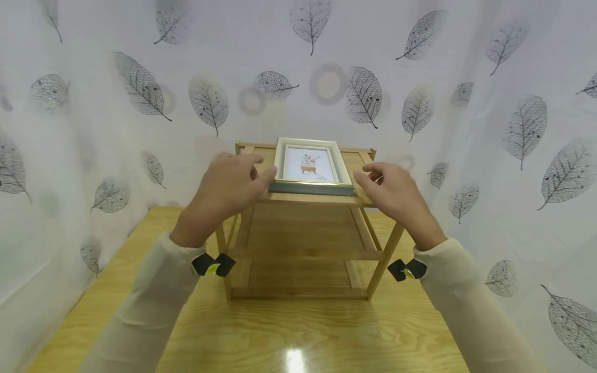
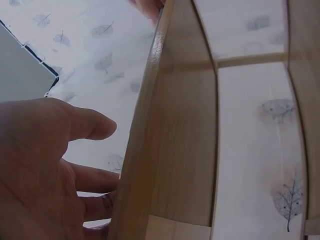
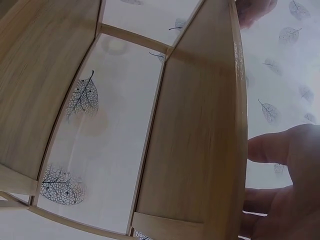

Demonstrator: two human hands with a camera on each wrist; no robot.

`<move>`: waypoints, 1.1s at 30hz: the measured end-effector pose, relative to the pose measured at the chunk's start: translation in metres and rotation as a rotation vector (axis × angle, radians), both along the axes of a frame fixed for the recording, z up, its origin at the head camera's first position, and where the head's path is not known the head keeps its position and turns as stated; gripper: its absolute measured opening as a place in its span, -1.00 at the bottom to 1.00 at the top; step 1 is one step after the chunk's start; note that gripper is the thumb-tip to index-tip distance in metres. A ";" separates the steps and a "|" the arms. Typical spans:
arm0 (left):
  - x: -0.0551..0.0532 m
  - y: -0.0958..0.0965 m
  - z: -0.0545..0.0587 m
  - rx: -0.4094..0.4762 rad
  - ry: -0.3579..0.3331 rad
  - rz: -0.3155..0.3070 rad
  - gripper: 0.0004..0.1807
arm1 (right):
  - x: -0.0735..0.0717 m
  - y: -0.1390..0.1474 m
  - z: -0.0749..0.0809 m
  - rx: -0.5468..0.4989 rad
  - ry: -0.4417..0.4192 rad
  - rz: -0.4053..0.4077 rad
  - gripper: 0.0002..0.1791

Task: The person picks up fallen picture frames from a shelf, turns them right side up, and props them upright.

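Note:
A picture frame (image 1: 311, 188) with a pale border and a potted-plant print lies face up on the top board of a wooden shelf rack (image 1: 303, 255). At its left side, my left hand (image 1: 229, 180) has its thumb tip right by the frame's edge, fingers loosely bent. Just off the frame's right side is my right hand (image 1: 393, 187), thumb and fingers apart. In the left wrist view the left hand (image 2: 45, 170) shows spread fingers beside the rack's top board (image 2: 180, 130). The right wrist view has the right hand (image 3: 290, 185) similarly close to that board; the frame is hidden there.
The rack has two lower boards and stands on a glossy wood-grain table (image 1: 298, 331). Behind and to both sides hangs a white curtain (image 1: 289, 114) printed with grey leaves. Dark straps (image 1: 214, 264) sit at both sleeve cuffs.

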State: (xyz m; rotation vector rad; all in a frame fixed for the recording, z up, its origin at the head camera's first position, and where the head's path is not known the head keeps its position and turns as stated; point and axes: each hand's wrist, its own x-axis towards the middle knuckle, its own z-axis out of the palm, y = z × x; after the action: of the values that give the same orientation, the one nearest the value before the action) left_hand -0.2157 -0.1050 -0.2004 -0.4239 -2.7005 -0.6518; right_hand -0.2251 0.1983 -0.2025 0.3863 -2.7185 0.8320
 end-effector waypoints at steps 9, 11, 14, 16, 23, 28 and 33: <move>-0.014 0.008 -0.003 -0.039 -0.037 0.020 -0.48 | -0.012 -0.013 0.000 0.030 -0.017 0.028 -0.39; -0.016 0.009 -0.003 -0.040 -0.032 0.014 -0.53 | -0.013 -0.016 0.000 0.030 -0.023 0.031 -0.43; -0.018 0.012 -0.003 -0.052 -0.012 -0.005 -0.54 | -0.014 -0.018 0.000 0.030 -0.035 0.029 -0.46; -0.020 0.013 -0.003 -0.062 0.001 -0.015 -0.52 | -0.014 -0.020 0.000 0.029 -0.038 0.028 -0.49; -0.022 0.018 -0.003 -0.074 0.003 0.007 -0.55 | -0.017 -0.023 -0.001 0.026 -0.032 0.027 -0.60; -0.022 0.018 -0.002 -0.046 -0.005 0.017 -0.59 | -0.017 -0.024 -0.002 0.018 -0.019 0.029 -0.66; -0.022 0.019 -0.002 -0.036 0.002 0.007 -0.63 | -0.017 -0.026 -0.002 0.013 -0.007 0.033 -0.70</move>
State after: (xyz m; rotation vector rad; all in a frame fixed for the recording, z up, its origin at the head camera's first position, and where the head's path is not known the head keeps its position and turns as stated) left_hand -0.2375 -0.0863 -0.2020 -0.4245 -2.7140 -0.6007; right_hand -0.2424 0.1720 -0.2043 0.4334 -2.7328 0.8261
